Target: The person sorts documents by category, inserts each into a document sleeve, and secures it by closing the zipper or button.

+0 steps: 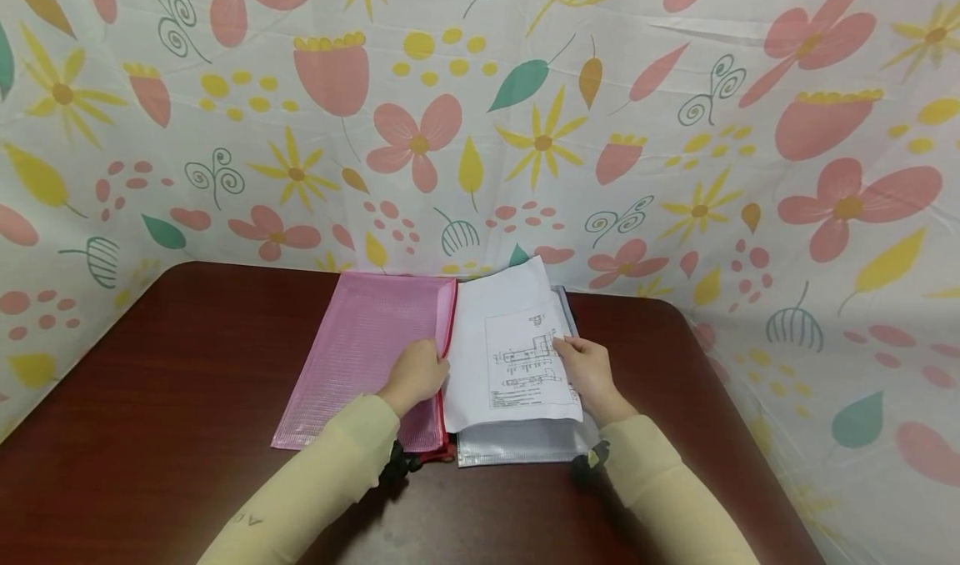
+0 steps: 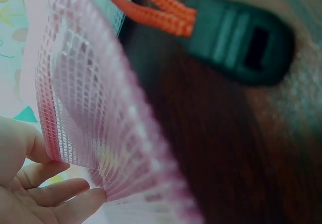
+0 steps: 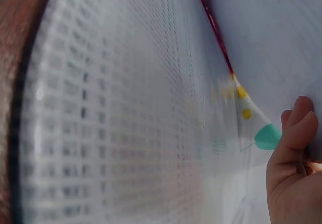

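My left hand (image 1: 416, 373) pinches the red-trimmed right edge of a pink mesh zip pouch (image 1: 360, 340) that lies on the table. In the left wrist view, the thumb and fingers (image 2: 48, 189) lift that edge, so the mesh (image 2: 95, 73) bows up. My right hand (image 1: 592, 373) holds the right edge of white paper (image 1: 495, 307) printed with a line drawing. The paper's left edge lies along the pink pouch's red edge. Beneath the paper is a clear mesh pouch (image 1: 517, 444) with a grey edge, mostly covered. Its grid (image 3: 100, 108) fills much of the right wrist view.
The dark brown table (image 1: 172, 365) extends to both sides of the pouches. A white curtain (image 1: 480, 90) with flowers and leaves hangs behind it and along its sides. In the left wrist view, an orange cord (image 2: 166, 12) ends in a dark plastic piece (image 2: 236, 40).
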{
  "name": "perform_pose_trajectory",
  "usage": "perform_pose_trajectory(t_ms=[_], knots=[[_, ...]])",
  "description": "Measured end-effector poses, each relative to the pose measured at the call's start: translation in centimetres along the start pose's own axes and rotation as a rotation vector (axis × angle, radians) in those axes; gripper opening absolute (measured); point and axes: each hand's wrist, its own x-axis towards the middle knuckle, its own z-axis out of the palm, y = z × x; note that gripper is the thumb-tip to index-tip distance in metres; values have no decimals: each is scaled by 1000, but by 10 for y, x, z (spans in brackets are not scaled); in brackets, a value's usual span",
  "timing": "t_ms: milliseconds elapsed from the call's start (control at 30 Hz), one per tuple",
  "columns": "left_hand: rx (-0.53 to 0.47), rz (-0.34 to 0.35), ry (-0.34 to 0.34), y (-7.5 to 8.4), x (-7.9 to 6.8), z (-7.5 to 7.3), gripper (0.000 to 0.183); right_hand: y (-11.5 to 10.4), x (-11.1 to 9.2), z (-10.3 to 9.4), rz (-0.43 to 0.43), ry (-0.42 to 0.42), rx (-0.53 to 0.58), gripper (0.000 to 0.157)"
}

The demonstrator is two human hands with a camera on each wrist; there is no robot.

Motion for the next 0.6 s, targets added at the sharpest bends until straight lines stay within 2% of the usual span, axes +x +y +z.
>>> perform_pose_trajectory(t_ms=[167, 367, 600], knots=[[-1, 20, 22, 1, -1, 0, 27, 0, 1, 1, -20, 15, -27, 45], [-58, 21, 29, 1, -3, -1, 19, 2, 6, 1, -82, 99, -108, 42], [-70, 34, 35, 0, -3, -2, 20, 3, 5, 5, -84, 101, -84, 43]])
